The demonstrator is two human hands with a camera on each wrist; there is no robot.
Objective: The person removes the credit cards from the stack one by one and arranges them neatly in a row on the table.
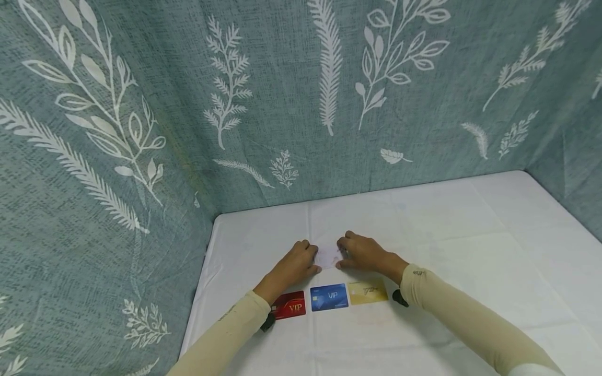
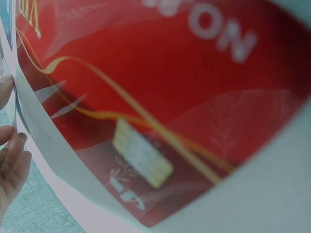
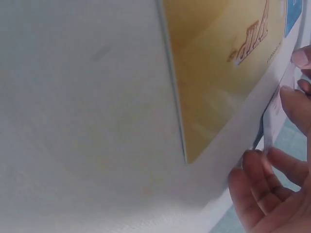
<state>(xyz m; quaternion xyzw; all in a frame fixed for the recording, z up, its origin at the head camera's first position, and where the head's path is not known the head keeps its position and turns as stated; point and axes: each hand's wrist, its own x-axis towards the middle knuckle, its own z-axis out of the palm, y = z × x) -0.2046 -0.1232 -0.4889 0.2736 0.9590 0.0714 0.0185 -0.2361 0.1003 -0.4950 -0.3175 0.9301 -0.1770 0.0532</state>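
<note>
Both hands hold a pale, whitish card (image 1: 327, 257) with faint markings, flat over the white table. Fingers and thumb of my left hand (image 1: 297, 262) grip its left edge. On the opposite edge, my right hand (image 1: 366, 253) holds it between thumb and fingers; the right wrist view shows the pale card (image 3: 275, 116) at those fingertips. Nearer me lies a row of cards: a red VIP card (image 1: 290, 305), a blue VIP card (image 1: 328, 297) and a gold card (image 1: 368, 291). The left forearm partly covers the red one.
A white cloth covers the table (image 1: 470, 250). Blue-green curtains (image 1: 291, 104) with white leaf prints stand along its back and sides. Small black devices sit under the wrists, the left device (image 1: 268, 322) beside the red card and the right device (image 1: 400, 298) beside the gold one.
</note>
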